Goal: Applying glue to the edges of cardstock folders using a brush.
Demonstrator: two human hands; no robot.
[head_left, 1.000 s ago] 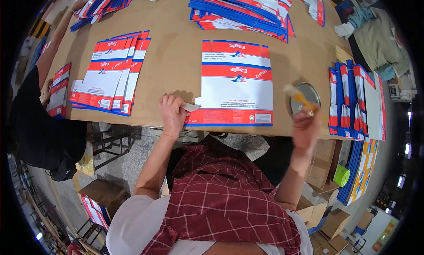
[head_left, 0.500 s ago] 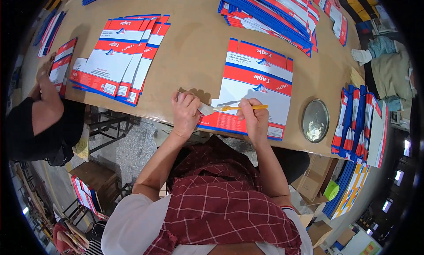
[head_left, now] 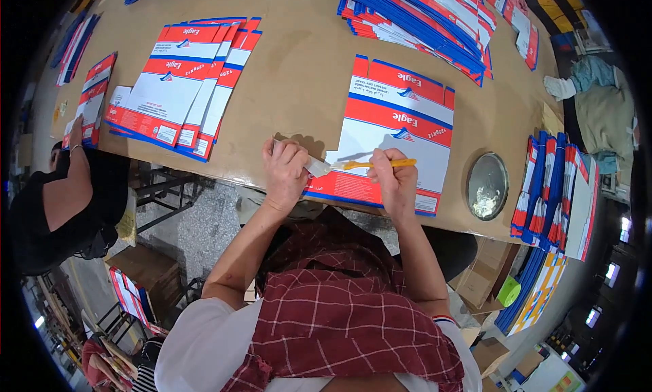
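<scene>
A flattened red, white and blue carton (head_left: 415,103) lies in front of me at the near edge of the table. My left hand (head_left: 285,173) is closed with its fingers curled at the carton's left side, pinching a small white flap (head_left: 317,166). Between the thumb and fingers of my right hand (head_left: 396,183) is a yellow-handled brush (head_left: 367,164), held nearly level. Its pale tip points left and meets the flap close to my left fingers. To the right of the carton sits a round metal dish (head_left: 487,186) with whitish paste in it.
Overlapping flat cartons (head_left: 166,86) lie to the left, and a large stack (head_left: 421,25) stands at the far side. Folded cartons (head_left: 553,188) stand upright at the right edge. At far left, a co-worker's arm (head_left: 75,175) reaches onto another carton (head_left: 98,97).
The brush and my right hand have shifted very slightly right, while my left hand stays in place. The co-worker's hand at far left has moved to the near end of their carton.
</scene>
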